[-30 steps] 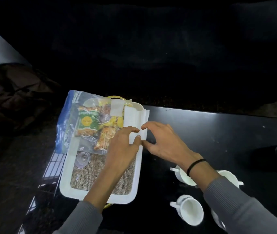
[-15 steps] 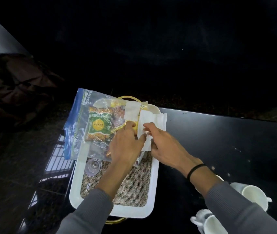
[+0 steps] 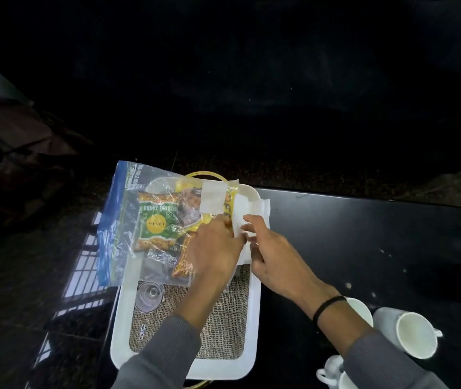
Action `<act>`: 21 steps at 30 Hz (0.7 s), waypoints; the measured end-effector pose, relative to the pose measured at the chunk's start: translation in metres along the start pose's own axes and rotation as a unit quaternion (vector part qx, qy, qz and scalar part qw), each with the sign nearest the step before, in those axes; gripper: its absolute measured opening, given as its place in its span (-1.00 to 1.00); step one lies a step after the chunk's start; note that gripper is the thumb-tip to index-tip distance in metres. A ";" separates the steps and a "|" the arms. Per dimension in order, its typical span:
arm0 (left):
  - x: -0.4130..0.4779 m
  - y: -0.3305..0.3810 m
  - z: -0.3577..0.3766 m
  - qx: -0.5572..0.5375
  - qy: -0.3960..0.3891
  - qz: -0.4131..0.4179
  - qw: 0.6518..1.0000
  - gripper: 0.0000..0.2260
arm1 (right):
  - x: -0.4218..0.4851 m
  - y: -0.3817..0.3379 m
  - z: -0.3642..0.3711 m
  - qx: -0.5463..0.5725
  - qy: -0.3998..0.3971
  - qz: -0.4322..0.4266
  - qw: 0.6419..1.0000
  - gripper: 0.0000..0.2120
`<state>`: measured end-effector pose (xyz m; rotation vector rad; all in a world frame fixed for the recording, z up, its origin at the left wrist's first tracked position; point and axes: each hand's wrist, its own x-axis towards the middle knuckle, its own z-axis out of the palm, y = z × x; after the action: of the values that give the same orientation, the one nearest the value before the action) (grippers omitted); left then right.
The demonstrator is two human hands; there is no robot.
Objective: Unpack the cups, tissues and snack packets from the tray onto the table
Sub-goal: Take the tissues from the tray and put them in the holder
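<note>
The tissues (image 3: 252,210) are being picked up at the far right corner of the tray (image 3: 255,318). They are pinched by the left hand (image 3: 212,248) and the right hand (image 3: 274,256). Next, they should be lifted out and laid on the table (image 3: 364,234).

The tray (image 3: 254,318) sits on the counter (image 3: 364,234) at lower centre. The snack bag (image 3: 128,220) lies across its upper left, overhanging the left rim; tissues (image 3: 251,206) occupy its upper right corner. Cups (image 3: 414,335) sit at lower right.
</note>
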<state>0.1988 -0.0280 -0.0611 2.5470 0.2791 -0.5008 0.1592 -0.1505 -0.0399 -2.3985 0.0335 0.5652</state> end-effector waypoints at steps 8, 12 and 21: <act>-0.015 0.001 -0.008 -0.216 -0.036 0.029 0.975 -0.86 | -0.019 0.007 -0.012 0.041 0.033 0.005 0.999 -0.52; -0.032 0.008 -0.009 -0.317 -0.051 0.055 0.945 -0.74 | -0.036 0.018 -0.022 0.081 0.059 0.005 0.995 -0.53; -0.059 0.053 -0.005 -0.409 -0.181 0.095 0.889 -0.75 | -0.069 0.068 -0.097 0.179 -0.002 0.059 0.982 0.02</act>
<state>0.1619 -0.0755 -0.0091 1.6023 0.0685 -0.6073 0.1225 -0.2713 0.0136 -2.0531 0.2566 0.5655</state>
